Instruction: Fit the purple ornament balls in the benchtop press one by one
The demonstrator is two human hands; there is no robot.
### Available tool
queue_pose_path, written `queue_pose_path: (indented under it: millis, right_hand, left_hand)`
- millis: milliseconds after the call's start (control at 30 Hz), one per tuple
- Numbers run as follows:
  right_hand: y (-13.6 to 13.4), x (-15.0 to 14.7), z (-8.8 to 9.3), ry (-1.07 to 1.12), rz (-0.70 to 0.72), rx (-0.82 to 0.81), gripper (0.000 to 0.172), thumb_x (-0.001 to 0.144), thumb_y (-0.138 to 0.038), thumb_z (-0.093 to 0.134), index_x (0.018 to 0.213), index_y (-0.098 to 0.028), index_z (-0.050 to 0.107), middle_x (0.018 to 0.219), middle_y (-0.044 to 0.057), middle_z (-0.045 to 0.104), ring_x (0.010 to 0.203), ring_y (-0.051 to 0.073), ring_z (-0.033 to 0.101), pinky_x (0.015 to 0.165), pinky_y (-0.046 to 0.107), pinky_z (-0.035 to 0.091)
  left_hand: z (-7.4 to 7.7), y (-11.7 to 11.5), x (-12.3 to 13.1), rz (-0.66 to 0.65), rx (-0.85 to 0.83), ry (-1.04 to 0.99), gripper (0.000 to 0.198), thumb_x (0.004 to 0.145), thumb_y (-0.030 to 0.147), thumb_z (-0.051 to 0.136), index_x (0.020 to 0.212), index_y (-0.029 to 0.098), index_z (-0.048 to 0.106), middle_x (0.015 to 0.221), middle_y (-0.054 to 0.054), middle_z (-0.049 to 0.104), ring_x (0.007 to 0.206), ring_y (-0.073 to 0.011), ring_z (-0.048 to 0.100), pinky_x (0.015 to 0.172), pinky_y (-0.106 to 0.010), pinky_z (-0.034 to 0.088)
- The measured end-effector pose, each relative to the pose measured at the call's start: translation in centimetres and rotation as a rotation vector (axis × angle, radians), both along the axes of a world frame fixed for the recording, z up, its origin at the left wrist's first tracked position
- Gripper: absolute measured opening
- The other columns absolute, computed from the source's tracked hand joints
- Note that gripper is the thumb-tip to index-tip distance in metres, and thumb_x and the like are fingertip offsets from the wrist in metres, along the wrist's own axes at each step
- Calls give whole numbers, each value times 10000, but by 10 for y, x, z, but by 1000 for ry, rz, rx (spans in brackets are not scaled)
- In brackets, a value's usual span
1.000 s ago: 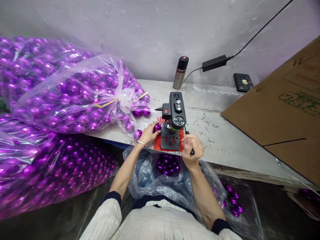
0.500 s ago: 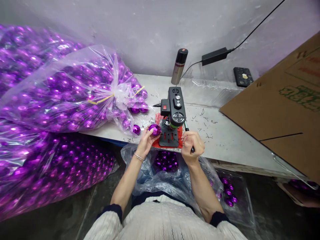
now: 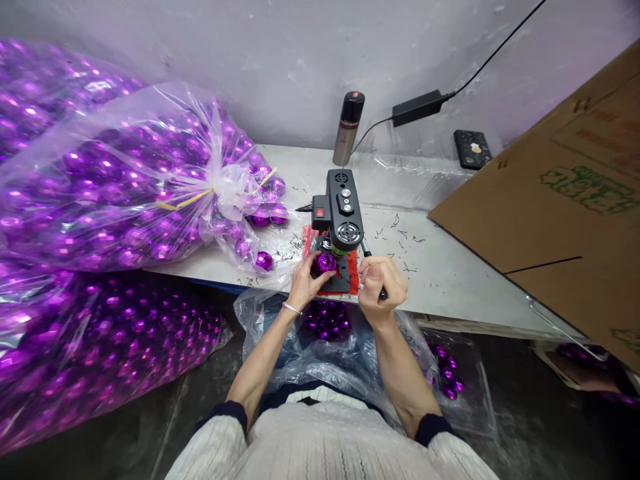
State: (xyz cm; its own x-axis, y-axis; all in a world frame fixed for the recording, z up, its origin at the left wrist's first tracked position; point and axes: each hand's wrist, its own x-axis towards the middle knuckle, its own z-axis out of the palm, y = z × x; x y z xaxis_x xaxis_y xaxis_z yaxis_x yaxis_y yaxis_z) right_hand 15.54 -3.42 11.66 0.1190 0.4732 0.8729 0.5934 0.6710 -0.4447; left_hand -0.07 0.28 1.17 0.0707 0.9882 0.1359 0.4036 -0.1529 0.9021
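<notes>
A small black bench drill press (image 3: pixel 342 215) stands on a red mat (image 3: pixel 354 275) at the table's front edge. My left hand (image 3: pixel 307 283) is closed round a shiny purple ball (image 3: pixel 326 262) and holds it on the press base, under the drill head. My right hand (image 3: pixel 381 288) is wrapped round the press's black lever handle (image 3: pixel 367 253) just to the right. A loose purple ball (image 3: pixel 263 261) lies on the table left of the press.
Large tied plastic bags of purple balls (image 3: pixel 120 193) fill the left side. An open bag of balls (image 3: pixel 327 319) sits on my lap, a tray with more (image 3: pixel 447 373) lower right. A spray can (image 3: pixel 347 129), power adapter (image 3: pixel 418 107) and cardboard sheet (image 3: pixel 560 207) lie beyond.
My left hand carried the purple ball from left of the press onto its base under the drill head. My right hand stayed on the lever.
</notes>
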Motion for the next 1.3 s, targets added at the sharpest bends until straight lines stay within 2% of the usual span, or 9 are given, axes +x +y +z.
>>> queue_pose_path:
  millis: [100,333,433,833,1133,1300]
  right_hand:
    - [-1,1,-3,-14,-9,-2,284,987,-137,473,729,-229,548,642,-6,607,607,139,601,567,295,439]
    - [-3,2,-5,-33,-12,-10,273,990,-139,462,745,-232,537,635,-10,590,611,138,607,559,285,444]
    - [-4,2,-9,-17,-5,-11,264,986,-144,477,742,-232,526,656,-7,597,615,134,595,564,285,443]
    - [-1,0,-62,-40,-26,88,299,1053,-259,365,781,-242,488,721,-6,613,588,123,576,632,316,519]
    - [0,-1,-82,64,45,73,304,1061,-287,368,795,-239,507,769,-3,604,621,131,601,633,339,544]
    - [0,-2,-82,88,65,76,313,1066,-307,372,797,-238,516,763,-6,602,640,143,648,638,351,567]
  left_hand:
    - [-2,5,2,-41,43,61,610,777,414,882,1310,218,660,1299,-123,742,1216,-321,696,1089,-480,526]
    - [-27,8,14,-29,154,35,669,758,441,898,1345,233,654,1331,-127,720,1274,-322,662,1144,-522,485]
    - [-32,5,15,-18,163,34,689,765,457,892,1364,225,642,1331,-138,717,1266,-330,667,1136,-534,489]
    - [-33,2,15,11,157,50,684,754,447,904,1354,233,655,1309,-133,728,1261,-338,672,1135,-552,503]
    - [-41,3,15,20,254,73,662,781,481,878,1338,198,660,1265,-146,743,1204,-331,706,1073,-546,553]
    - [-42,4,15,15,271,58,655,783,485,875,1331,198,662,1254,-149,746,1194,-330,710,1064,-537,558]
